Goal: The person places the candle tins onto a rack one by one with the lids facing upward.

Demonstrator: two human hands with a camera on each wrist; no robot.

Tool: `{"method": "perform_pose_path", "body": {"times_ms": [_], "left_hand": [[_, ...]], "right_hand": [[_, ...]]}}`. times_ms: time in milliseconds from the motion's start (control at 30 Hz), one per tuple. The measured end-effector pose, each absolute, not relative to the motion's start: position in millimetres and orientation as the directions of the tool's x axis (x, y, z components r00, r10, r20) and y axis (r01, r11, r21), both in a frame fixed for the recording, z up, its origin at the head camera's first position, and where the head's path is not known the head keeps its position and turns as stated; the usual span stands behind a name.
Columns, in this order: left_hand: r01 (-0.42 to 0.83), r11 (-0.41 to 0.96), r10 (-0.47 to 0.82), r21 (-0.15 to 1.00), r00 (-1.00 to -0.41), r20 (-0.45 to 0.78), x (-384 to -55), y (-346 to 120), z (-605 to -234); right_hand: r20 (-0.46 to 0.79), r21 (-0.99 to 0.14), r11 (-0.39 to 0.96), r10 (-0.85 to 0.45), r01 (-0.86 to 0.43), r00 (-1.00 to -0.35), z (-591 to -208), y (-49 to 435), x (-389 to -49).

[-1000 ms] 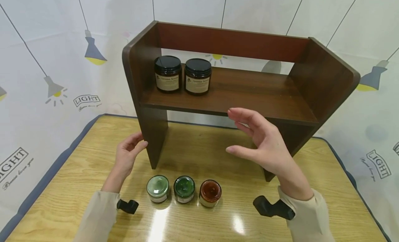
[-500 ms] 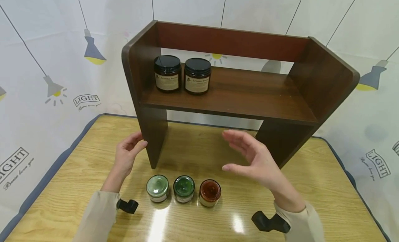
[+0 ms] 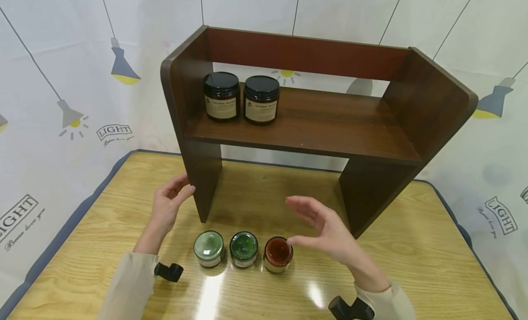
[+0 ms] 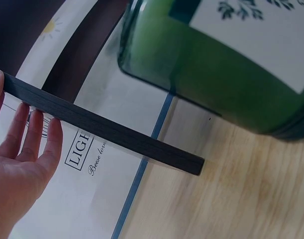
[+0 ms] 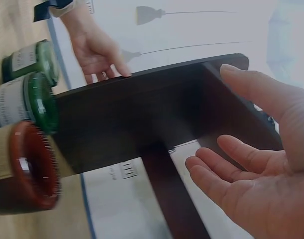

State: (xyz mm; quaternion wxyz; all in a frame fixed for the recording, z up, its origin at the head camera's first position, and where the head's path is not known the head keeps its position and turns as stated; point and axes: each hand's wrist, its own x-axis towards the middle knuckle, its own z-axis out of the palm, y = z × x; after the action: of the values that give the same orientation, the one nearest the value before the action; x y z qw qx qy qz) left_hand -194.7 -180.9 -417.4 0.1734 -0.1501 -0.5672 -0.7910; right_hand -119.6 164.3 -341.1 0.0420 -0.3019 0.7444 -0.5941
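Note:
On the table (image 3: 412,265), in front of a dark brown wooden shelf (image 3: 305,141), stand a pale green candle jar (image 3: 208,249), a dark green candle jar (image 3: 244,249) and a reddish-brown candle jar (image 3: 278,254) in a row, glass ends up. My right hand (image 3: 323,230) hovers just right of the reddish-brown jar, thumb and fingers spread, holding nothing. In the head view its thumb tip overlaps that jar's rim. My left hand (image 3: 169,201) holds the front edge of the shelf's left side panel, fingertips against the outer face, as the left wrist view confirms.
Two black-lidded jars, a left one (image 3: 222,96) and a right one (image 3: 261,100), stand at the left end of the upper board. A lamp-patterned cloth (image 3: 74,141) surrounds the table. The shelf's right panel (image 3: 379,191) reaches down to the table.
My right hand has moved down and left, from in front of the upper board to beside the reddish-brown jar. The left hand and the jars have stayed put.

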Motion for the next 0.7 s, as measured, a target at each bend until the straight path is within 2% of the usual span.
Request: {"method": "perform_pose_path", "body": {"times_ms": [333,700], "left_hand": [[0.436,-0.302,-0.096,0.848,-0.899,0.428,-195.2,-181.3,-417.1],[0.445,-0.302,-0.093,0.843,-0.894,0.438,-195.4,-181.6,-417.5]], "right_hand": [[0.226,-0.940,0.112,-0.505,-0.323,-0.833,-374.8,159.9,-115.2],[0.124,-0.955,0.183,-0.465,-0.232,-0.877,-403.7,158.9,-110.8]]}}
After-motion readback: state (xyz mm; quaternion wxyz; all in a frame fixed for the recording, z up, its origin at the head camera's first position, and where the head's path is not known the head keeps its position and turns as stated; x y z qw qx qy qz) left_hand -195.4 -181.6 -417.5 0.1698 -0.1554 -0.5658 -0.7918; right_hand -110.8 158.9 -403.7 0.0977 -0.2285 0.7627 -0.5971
